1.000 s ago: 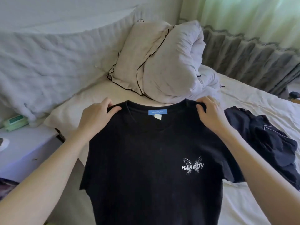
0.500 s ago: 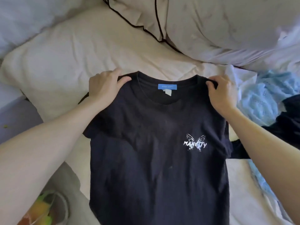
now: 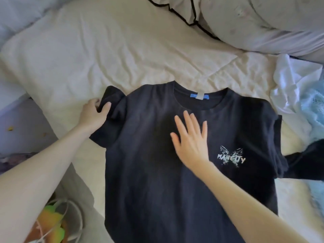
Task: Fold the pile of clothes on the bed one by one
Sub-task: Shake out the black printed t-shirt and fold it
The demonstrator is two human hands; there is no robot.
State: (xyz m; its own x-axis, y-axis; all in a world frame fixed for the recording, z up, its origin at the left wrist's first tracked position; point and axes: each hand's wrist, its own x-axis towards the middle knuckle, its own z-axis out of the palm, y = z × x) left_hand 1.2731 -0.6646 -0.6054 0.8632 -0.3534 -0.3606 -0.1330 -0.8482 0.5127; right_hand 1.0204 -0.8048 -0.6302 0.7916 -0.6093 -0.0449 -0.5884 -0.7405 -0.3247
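A black T-shirt [image 3: 143,169] with a blue neck label and a white butterfly print lies front up on the cream bed sheet [image 3: 108,55]. My left hand [image 3: 93,114] grips the bunched left sleeve at the shirt's edge, thumb over the cloth. My right hand [image 3: 191,139] lies flat on the chest with fingers straight and spread, just left of the print. The shirt's right sleeve is folded under at the right edge. More clothes lie at the right: a white garment [image 3: 291,85], a light blue one [image 3: 313,120] and a dark one [image 3: 305,163].
A grey duvet [image 3: 263,21] and a black-piped pillow [image 3: 177,9] are bunched at the head of the bed. The bed's left edge drops to a purple-grey floor [image 3: 22,123]. A colourful object with white cord [image 3: 52,223] lies at the bottom left.
Both hands let go of the shirt's shoulders after laying it on the bed. My left hand moved out to the left sleeve, my right hand down onto the chest.
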